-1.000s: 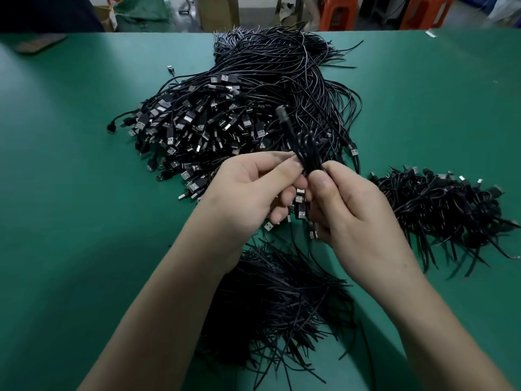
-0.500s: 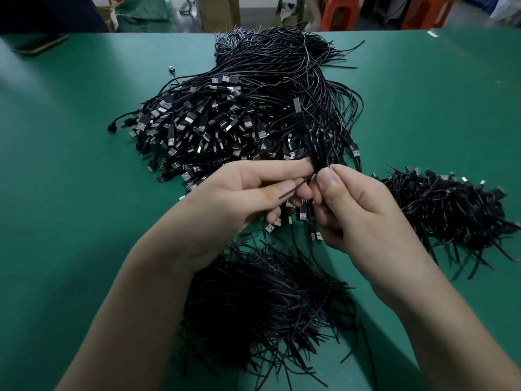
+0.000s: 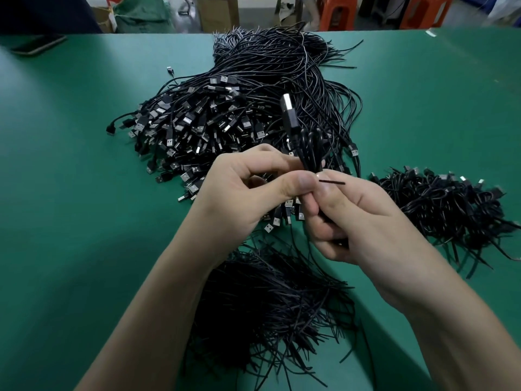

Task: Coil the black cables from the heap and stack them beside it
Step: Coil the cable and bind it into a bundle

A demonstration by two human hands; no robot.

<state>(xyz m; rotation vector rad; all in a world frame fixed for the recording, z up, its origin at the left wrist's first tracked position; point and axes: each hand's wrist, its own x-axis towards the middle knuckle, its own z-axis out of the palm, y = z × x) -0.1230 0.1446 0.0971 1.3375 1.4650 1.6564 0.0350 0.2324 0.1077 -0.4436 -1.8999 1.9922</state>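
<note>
1. Table (image 3: 70, 193): green top that fills most of the view and carries every item below except those on the floor.

2. Heap (image 3: 239, 108): loose black cables at the middle of the table, beyond the hands. The metal plugs crowd its left and near sides, and the bare cords trail off to the far edge and to the right.

3. Pile of thin black ties (image 3: 270, 306): close to the near edge, under and between the two forearms, with strands sticking out all round.

4. Stack of coiled cables (image 3: 439, 210): on the table to the right of the heap and apart from it, just beyond the right hand. A few plugs show along its top.

5. Left hand (image 3: 245, 193): raised above the near side of the heap. Thumb and forefinger pinch the cable at the top of the grip.

6. Right hand (image 3: 358, 218): touching the left hand, fingers curled round the lower part of the same cable and thumb laid along its front.

7. Cable (image 3: 310, 148): folded into short loops, held upright in the air by both hands in front of the heap. Its loops rise above the fingers.

8. Plug (image 3: 287, 104): the cable's metal end, standing highest and tilted slightly left.

9. Tie end (image 3: 332, 182): a short black strip pointing right from between the thumbs.

10. Phone (image 3: 36, 45): lying flat at the far left corner of the table.

11. On the floor beyond the table: two orange stools (image 3: 338, 12), a cardboard box (image 3: 217, 11) and a green bag (image 3: 141, 12).
</note>
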